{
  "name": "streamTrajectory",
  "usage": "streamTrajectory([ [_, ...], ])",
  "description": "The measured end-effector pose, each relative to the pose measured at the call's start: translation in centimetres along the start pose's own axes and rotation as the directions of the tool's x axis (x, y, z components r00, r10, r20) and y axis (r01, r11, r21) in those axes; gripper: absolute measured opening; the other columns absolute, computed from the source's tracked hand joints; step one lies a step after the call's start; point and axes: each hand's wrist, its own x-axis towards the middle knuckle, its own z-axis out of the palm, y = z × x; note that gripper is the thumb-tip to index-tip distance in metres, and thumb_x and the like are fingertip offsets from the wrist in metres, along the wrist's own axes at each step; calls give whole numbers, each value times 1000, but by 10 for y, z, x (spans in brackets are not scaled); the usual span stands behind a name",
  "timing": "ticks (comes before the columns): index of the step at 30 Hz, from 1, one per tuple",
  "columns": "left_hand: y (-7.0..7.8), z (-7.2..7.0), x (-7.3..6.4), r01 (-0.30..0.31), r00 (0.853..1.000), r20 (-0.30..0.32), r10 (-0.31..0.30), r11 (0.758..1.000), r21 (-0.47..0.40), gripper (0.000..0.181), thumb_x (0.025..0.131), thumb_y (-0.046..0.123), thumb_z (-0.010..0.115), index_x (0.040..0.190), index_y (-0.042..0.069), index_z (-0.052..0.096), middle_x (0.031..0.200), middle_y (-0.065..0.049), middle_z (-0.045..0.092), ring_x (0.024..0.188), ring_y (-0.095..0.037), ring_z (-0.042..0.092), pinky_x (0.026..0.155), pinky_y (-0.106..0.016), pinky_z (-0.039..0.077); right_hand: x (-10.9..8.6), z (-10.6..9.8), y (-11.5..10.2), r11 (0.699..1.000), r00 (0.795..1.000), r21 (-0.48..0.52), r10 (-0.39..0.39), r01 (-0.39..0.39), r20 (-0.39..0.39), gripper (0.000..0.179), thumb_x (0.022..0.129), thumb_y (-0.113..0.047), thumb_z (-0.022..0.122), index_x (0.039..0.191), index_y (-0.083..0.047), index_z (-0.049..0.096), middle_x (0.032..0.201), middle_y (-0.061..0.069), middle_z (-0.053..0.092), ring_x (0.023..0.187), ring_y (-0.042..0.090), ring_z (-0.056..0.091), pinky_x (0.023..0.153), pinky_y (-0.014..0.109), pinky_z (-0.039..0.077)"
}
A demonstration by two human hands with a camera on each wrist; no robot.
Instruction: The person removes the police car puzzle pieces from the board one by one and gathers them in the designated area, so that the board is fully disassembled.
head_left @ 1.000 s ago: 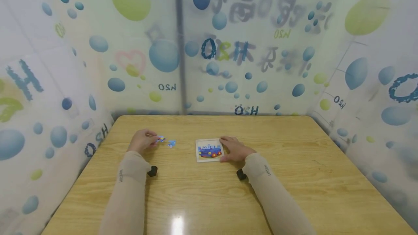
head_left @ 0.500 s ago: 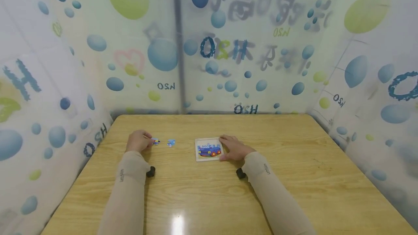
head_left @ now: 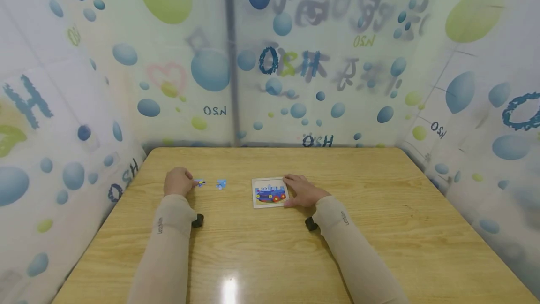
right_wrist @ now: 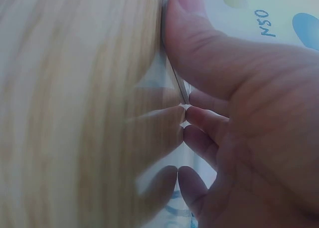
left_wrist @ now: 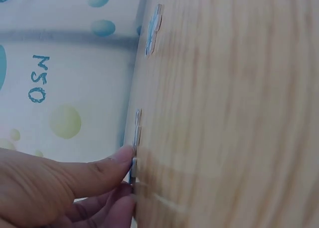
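In the head view my left hand (head_left: pixel 178 182) is at the left of the table, its thumb and fingers pinching a small blue jigsaw piece (head_left: pixel 201 183) with yellow on it. The left wrist view shows the thumb and fingertips around this thin piece (left_wrist: pixel 136 135), low against the tabletop. A second light-blue jigsaw piece (head_left: pixel 221 184) lies apart, a little to the right. My right hand (head_left: pixel 305 191) holds the right side of a pale-framed jigsaw puzzle (head_left: pixel 270 194) showing a blue boat-like picture, thumb at the near corner and fingers at the far one.
A wood-grain table (head_left: pixel 261 252) lies under everything. Printed curtains (head_left: pixel 295 93) with blue and green bubbles stand behind its far edge and along both sides. Dark wrist mounts (head_left: pixel 311 224) sit under both sleeved forearms.
My left hand has moved slightly left with the jigsaw piece, widening the gap to the other piece. My right hand has stayed at the framed puzzle.
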Motion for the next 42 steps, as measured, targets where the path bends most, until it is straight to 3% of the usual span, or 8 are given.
streamTrajectory([
  [6, -1, -2, -2, -29, 1000, 3, 29, 1000, 13, 22, 89, 10, 78, 100, -6, 68, 103, -24, 66, 92, -38, 60, 74, -44, 51, 0, 0, 1, 1000, 1000, 7, 3, -3, 2, 88, 92, -42, 74, 159, -6, 29, 166, 13, 22, 153, 35, 16, 122, 55, 21],
  [13, -1, -10, -1, -13, 999, 34, 9, 994, 108, 31, 96, 23, 71, 117, 0, 67, 122, -24, 65, 103, -40, 63, 70, -45, 52, 0, 0, -1, 1000, 1000, 2, 10, -10, 2, 88, 92, -42, 74, 160, -7, 29, 167, 12, 21, 153, 35, 15, 122, 55, 21],
  [21, 34, -16, -8, -143, 987, 92, 130, 977, 156, 32, 101, 29, 64, 121, 4, 68, 116, -18, 70, 87, -29, 67, 66, -41, 55, 0, -1, -2, 1000, 1000, 7, 9, -9, 5, 88, 92, -42, 74, 160, -7, 29, 167, 13, 21, 153, 35, 14, 122, 56, 20],
  [25, 61, -12, -16, -288, 949, 176, 262, 947, 141, 33, 102, 27, 64, 125, 4, 66, 116, -17, 71, 90, -27, 69, 73, -44, 58, 0, -1, 0, 1000, 1000, 13, 12, -13, 11, 89, 92, -43, 74, 160, -7, 29, 167, 12, 21, 153, 35, 14, 122, 56, 21],
  [30, 93, 6, -27, -460, 858, 300, 418, 884, 83, 34, 101, 23, 65, 129, 3, 64, 113, -16, 71, 98, -30, 68, 82, -47, 57, 1, 0, 0, 1000, 1000, 0, 18, -18, 19, 90, 92, -44, 73, 160, -8, 28, 167, 11, 20, 154, 34, 14, 122, 55, 21],
  [33, 104, 22, -30, -517, 821, 330, 467, 852, 80, 31, 99, 22, 68, 126, 6, 67, 108, -11, 71, 96, -26, 67, 83, -44, 56, 0, 0, -1, 1000, 1000, 3, 14, -14, 12, 88, 92, -43, 74, 159, -6, 29, 167, 12, 21, 153, 35, 15, 122, 55, 21],
  [40, 114, 50, -37, -583, 780, 355, 516, 804, 113, 29, 97, 20, 71, 123, 6, 69, 110, -10, 71, 102, -27, 66, 90, -46, 55, 1, -1, -2, 1000, 1000, -23, 19, -19, 4, 88, 93, -43, 73, 159, -7, 30, 166, 12, 22, 153, 34, 17, 121, 56, 22],
  [42, 119, 56, -40, -587, 778, 364, 512, 798, 133, 30, 97, 22, 71, 124, 7, 68, 115, -10, 70, 107, -28, 65, 92, -46, 54, 1, -1, -2, 999, 1000, -25, 20, -20, 3, 88, 92, -43, 73, 159, -6, 30, 166, 13, 22, 152, 34, 17, 121, 56, 22],
])
